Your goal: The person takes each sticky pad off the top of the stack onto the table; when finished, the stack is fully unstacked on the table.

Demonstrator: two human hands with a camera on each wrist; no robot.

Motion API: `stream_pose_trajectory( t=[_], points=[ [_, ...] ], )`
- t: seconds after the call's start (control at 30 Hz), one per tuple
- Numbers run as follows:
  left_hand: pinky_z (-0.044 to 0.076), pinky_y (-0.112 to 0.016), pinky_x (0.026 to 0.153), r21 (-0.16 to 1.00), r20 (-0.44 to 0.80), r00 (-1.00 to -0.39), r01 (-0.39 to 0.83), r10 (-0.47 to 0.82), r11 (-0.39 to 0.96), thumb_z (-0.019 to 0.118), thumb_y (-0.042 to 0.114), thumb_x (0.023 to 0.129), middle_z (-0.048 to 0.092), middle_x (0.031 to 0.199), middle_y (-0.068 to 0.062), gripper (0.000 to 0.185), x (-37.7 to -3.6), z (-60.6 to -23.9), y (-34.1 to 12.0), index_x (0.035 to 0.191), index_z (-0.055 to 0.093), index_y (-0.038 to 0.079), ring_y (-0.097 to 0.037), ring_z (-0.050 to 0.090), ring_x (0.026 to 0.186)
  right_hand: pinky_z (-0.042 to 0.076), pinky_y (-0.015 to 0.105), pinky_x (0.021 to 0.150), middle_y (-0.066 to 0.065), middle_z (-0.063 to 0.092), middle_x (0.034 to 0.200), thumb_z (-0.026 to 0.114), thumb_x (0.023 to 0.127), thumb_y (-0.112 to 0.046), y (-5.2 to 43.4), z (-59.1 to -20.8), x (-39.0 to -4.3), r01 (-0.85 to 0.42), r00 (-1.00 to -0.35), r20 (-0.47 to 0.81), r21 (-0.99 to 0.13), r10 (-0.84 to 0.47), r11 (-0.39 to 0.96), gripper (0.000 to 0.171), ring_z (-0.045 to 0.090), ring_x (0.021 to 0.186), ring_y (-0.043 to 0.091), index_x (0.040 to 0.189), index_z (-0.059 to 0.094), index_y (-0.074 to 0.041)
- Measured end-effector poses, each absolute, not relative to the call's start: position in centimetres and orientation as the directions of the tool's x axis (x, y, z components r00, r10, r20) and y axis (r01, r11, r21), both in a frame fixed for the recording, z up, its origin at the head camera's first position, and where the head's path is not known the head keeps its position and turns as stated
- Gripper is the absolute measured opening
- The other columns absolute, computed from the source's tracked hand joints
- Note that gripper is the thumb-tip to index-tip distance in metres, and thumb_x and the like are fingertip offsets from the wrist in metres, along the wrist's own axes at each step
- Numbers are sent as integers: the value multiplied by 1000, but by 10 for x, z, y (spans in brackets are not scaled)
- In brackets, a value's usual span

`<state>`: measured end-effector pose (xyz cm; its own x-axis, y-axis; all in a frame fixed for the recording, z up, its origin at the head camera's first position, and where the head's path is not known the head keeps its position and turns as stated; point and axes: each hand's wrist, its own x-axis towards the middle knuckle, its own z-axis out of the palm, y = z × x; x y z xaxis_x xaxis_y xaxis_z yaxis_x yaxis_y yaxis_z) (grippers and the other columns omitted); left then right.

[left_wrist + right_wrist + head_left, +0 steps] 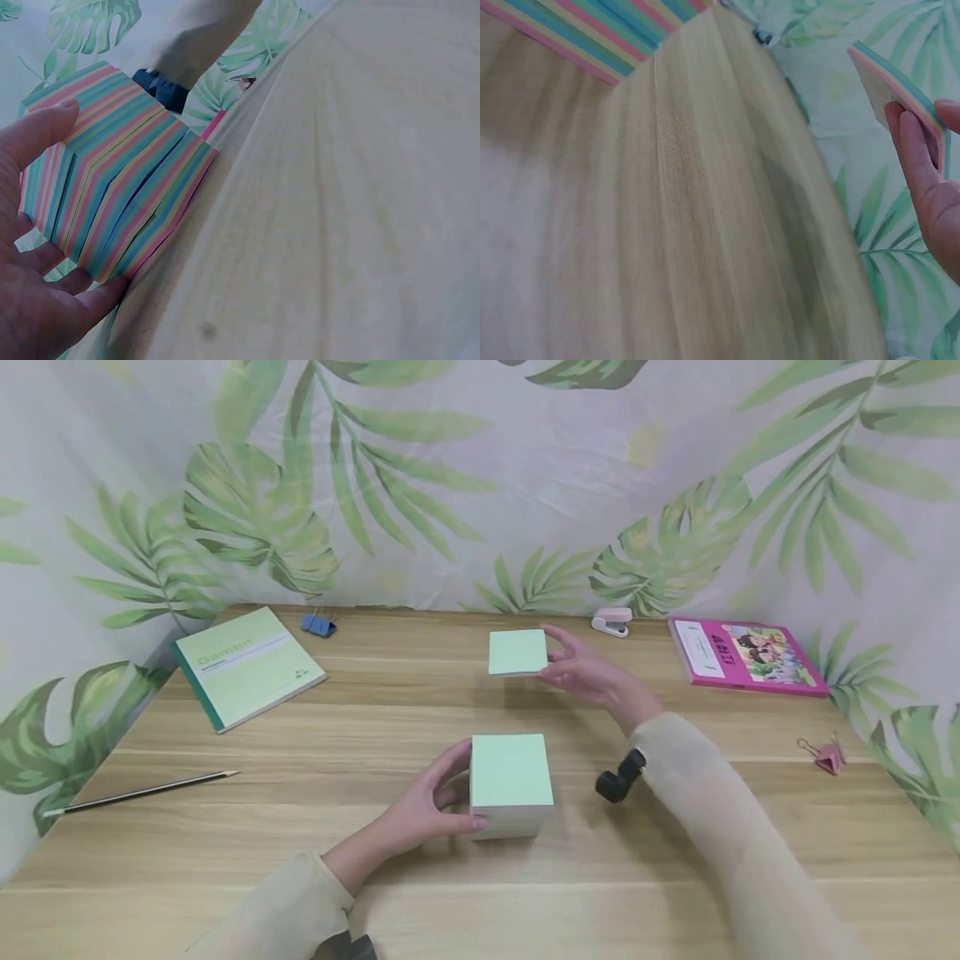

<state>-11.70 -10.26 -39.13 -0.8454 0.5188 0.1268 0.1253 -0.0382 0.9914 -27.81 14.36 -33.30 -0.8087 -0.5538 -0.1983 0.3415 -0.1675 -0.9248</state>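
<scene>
My left hand (pixel 420 807) holds the side of a tall stack of sticky note pads (pixel 512 772) on the table, thumb at the near side and fingers at the far side. Its top sheet is pale green; the left wrist view shows pink, yellow and blue-green stripes along the stack (pixel 127 172). Farther back, my right hand (pixel 588 674) pinches a thin sticky note pad (pixel 517 652) by its right edge. That pad is raised over the table with its green face up, and the right wrist view shows pink and blue layers along its edge (pixel 904 94).
A green notebook (pixel 255 664) and a blue binder clip (pixel 318 625) lie at the back left, a pencil (pixel 150 792) nearer on the left. At the back right are a pink stapler (pixel 612 620) and a pink book (pixel 750 656); a pink binder clip (pixel 828 756) lies closer.
</scene>
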Motion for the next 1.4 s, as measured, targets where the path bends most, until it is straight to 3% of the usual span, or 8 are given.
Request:
stream_pose_trajectory(
  t=[0.2,0.37,0.57,0.73,0.9,1.1,1.27,1.4],
  points=[
    [32,-35,94,991,135,-849,129,510,-47,72,2,67,28,133,-14,87,-116,-391,-102,136,20,9,-29,32,118,29,40,95,26,10,137,41,78,21,117,-352,-301,369,-777,-263,-926,-572,-74,83,47,100,33,139,2,-20],
    [31,-35,94,992,123,-848,117,516,-43,73,3,67,27,134,-13,87,-116,-391,-104,136,20,10,-27,31,119,41,34,85,28,23,132,41,78,22,93,-371,-308,408,-751,-287,-910,-594,-76,85,56,84,25,139,-1,-18],
    [31,-33,94,994,109,-849,104,518,-37,72,3,67,27,134,-12,87,-117,-391,-104,136,19,11,-27,33,118,44,34,81,29,34,124,45,77,20,72,-384,-311,364,-769,-277,-931,-577,-38,85,56,84,26,139,1,-17],
    [31,-33,94,992,125,-846,115,518,-51,72,2,67,27,134,-14,88,-116,-390,-103,136,19,8,-27,31,119,46,34,78,30,48,104,44,80,19,62,-387,-313,349,-769,-289,-937,-570,4,82,59,83,27,139,2,-18],
    [31,-34,94,991,130,-847,119,516,-55,72,1,67,27,133,-15,87,-116,-391,-103,136,19,7,-28,32,118,50,28,65,22,57,81,48,80,14,52,-388,-314,295,-787,-298,-951,-540,94,80,61,71,24,139,2,-14],
    [31,-33,94,990,136,-846,130,515,-47,72,2,67,28,133,-14,87,-116,-391,-103,136,19,8,-27,31,119,49,23,53,15,60,70,57,78,6,45,-384,-313,238,-820,-326,-941,-471,239,76,59,58,19,138,13,-9],
    [31,-33,94,991,131,-849,124,512,-48,72,2,67,27,133,-15,87,-116,-391,-103,136,19,8,-28,32,118,48,22,52,13,62,73,62,78,-1,49,-381,-311,178,-843,-329,-917,-425,356,70,59,57,17,136,24,-9],
    [31,-35,94,992,125,-849,119,513,-45,72,2,67,27,134,-15,87,-116,-391,-103,136,19,8,-28,32,118,50,29,66,20,60,90,59,80,-1,62,-373,-305,154,-833,-299,-933,-465,325,65,60,72,24,135,25,-8]
  ],
)
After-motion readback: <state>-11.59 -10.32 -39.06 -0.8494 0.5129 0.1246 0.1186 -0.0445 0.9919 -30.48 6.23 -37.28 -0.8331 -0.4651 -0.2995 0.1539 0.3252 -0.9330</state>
